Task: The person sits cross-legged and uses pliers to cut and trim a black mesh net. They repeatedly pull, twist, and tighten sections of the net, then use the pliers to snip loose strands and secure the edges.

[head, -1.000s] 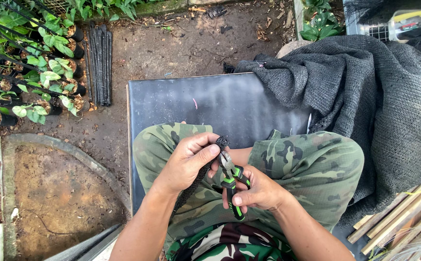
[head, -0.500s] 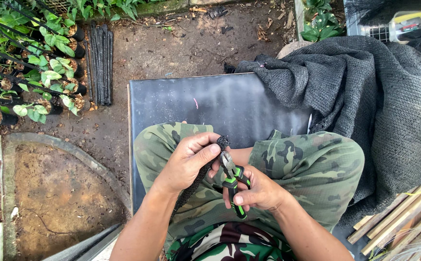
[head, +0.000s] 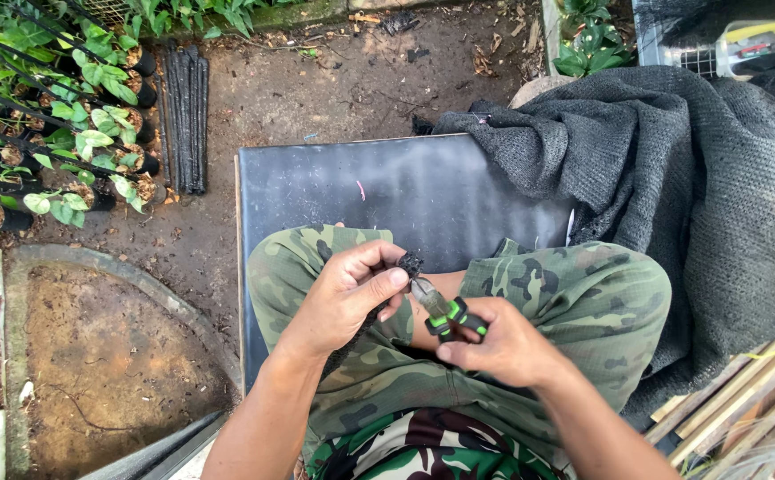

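The dark shade netting (head: 672,196) heaped to my right is the biggest thing here, draped over the far right corner of the black board (head: 387,191) that lies on the dirt in front of my knees. Left of the board stand potted seedlings (head: 59,133) in black pots, with a bundle of black rods (head: 185,116) laid on the ground just beside them. At top right, beyond the netting, sits a clear plastic package (head: 752,40) with a yellow strip and a bit of red on it; too small to tell more.

Over my camouflage trousers (head: 583,302), my left hand (head: 343,298) is clenched around a rolled black mesh piece (head: 410,263), thumb pressed near its frayed upper end, the rest running down under my palm. My right hand (head: 503,342) is closed on the green-and-black handles of the pliers (head: 441,311), whose nose points up to the mesh end, touching it or just beside it.

Against a second ago, my right hand has slid higher over the handles, hiding most of the green; the mesh sits where it did.
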